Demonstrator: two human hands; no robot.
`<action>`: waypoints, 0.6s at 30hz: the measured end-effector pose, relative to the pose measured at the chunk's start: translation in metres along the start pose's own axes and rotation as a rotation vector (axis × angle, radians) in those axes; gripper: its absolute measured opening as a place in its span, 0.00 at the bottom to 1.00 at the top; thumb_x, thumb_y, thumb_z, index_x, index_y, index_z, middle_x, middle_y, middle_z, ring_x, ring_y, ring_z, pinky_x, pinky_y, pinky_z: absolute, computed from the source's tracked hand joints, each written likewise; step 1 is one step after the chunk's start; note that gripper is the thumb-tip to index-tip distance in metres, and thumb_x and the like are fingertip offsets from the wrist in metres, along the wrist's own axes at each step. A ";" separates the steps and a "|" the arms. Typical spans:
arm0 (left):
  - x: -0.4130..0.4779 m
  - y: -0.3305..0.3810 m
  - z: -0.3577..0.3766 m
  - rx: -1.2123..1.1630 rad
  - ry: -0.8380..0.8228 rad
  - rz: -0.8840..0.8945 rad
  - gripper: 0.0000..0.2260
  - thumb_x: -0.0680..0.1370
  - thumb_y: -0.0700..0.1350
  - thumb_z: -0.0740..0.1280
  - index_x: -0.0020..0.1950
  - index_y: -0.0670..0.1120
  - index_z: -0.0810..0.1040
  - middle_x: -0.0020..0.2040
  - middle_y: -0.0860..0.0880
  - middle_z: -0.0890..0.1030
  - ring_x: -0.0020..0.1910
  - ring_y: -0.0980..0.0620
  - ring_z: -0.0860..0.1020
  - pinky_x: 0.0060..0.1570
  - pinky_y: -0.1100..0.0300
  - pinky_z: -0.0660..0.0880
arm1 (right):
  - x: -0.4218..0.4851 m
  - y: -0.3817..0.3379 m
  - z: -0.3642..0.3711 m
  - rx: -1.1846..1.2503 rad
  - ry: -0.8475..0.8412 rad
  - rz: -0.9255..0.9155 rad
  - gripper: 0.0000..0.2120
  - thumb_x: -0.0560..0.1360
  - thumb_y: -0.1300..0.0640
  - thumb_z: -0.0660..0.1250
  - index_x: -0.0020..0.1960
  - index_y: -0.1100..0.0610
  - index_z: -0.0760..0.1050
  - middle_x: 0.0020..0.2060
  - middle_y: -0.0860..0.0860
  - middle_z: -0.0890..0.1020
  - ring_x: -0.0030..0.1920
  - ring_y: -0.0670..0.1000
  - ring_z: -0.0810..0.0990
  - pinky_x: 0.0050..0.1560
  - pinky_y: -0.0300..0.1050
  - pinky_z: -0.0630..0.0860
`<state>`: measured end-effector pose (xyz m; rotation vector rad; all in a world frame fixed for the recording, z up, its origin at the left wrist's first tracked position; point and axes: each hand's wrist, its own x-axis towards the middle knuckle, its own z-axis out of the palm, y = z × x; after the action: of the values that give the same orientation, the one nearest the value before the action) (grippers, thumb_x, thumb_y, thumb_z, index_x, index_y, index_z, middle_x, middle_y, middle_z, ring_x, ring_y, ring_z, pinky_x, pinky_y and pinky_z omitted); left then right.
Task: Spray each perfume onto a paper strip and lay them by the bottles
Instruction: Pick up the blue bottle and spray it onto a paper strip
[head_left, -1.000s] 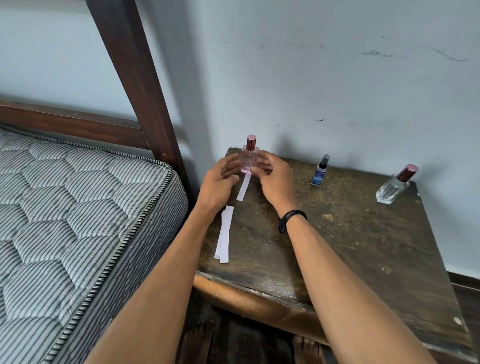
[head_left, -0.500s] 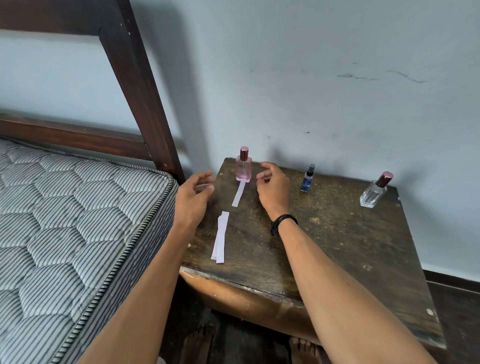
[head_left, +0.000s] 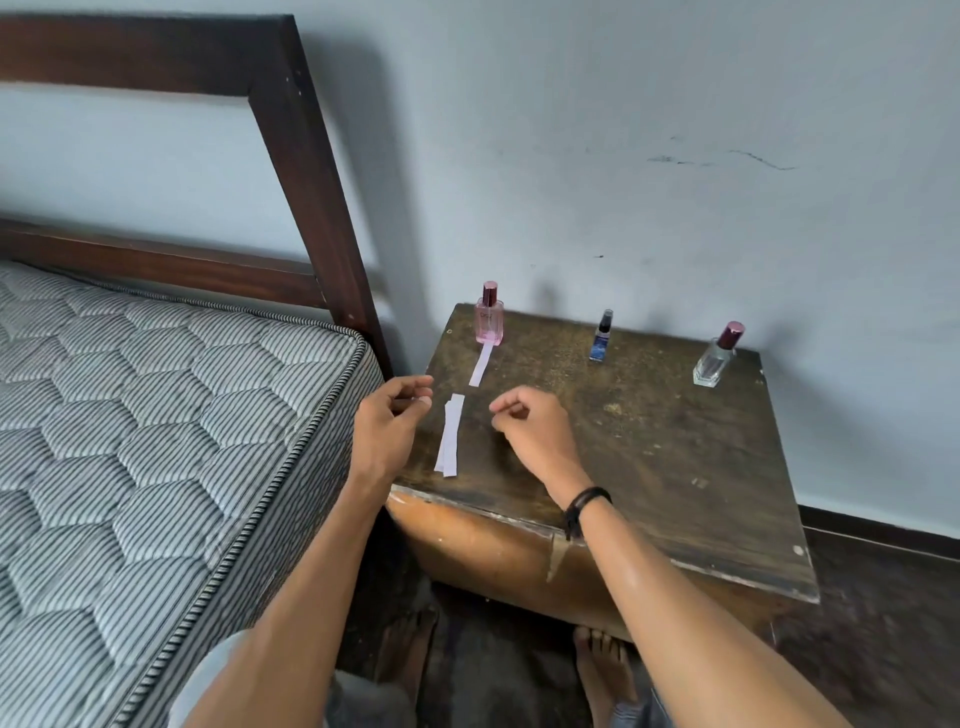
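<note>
Three perfume bottles stand along the back of the dark wooden bedside table (head_left: 649, 447): a pink bottle (head_left: 489, 318) at the left, a small blue spray bottle (head_left: 601, 338) in the middle and a clear bottle (head_left: 718, 359) with a dark red cap at the right. One white paper strip (head_left: 480, 366) lies just in front of the pink bottle. A small stack of paper strips (head_left: 450, 435) lies nearer the front left. My left hand (head_left: 389, 423) hovers left of the stack and my right hand (head_left: 530, 428) right of it. Both have loosely curled fingers and hold nothing.
A striped mattress (head_left: 156, 441) on a dark wooden bed frame (head_left: 311, 171) stands close against the table's left side. A pale wall runs right behind the bottles. My bare feet (head_left: 602, 670) are on the dark floor below the table's front edge.
Both hands have let go of the pink bottle and drawn back toward me, coming to either side of the strip stack. The bottle and the strip before it stay put.
</note>
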<state>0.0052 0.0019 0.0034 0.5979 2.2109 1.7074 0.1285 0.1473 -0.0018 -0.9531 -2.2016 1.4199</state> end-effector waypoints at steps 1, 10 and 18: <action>-0.002 -0.001 -0.001 -0.004 -0.002 -0.020 0.13 0.77 0.36 0.70 0.53 0.54 0.84 0.47 0.50 0.85 0.47 0.53 0.81 0.59 0.45 0.80 | -0.007 0.001 0.000 -0.033 -0.015 -0.021 0.07 0.77 0.62 0.71 0.47 0.50 0.83 0.43 0.43 0.83 0.46 0.41 0.80 0.47 0.37 0.76; -0.001 0.000 -0.007 0.279 -0.168 -0.048 0.15 0.75 0.33 0.71 0.56 0.50 0.83 0.49 0.52 0.82 0.43 0.58 0.79 0.57 0.55 0.78 | -0.025 0.000 0.005 -0.197 -0.059 -0.142 0.05 0.77 0.59 0.74 0.50 0.50 0.84 0.44 0.42 0.82 0.45 0.39 0.80 0.47 0.35 0.76; 0.011 -0.002 -0.012 0.547 -0.305 -0.086 0.22 0.73 0.39 0.75 0.65 0.53 0.78 0.49 0.54 0.78 0.52 0.52 0.78 0.57 0.55 0.75 | -0.028 -0.001 0.027 -0.361 -0.177 -0.242 0.18 0.73 0.49 0.78 0.61 0.50 0.82 0.45 0.43 0.77 0.44 0.46 0.78 0.49 0.45 0.77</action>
<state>-0.0098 -0.0034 0.0051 0.8058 2.4209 0.8830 0.1315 0.1092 -0.0110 -0.6547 -2.6600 1.0541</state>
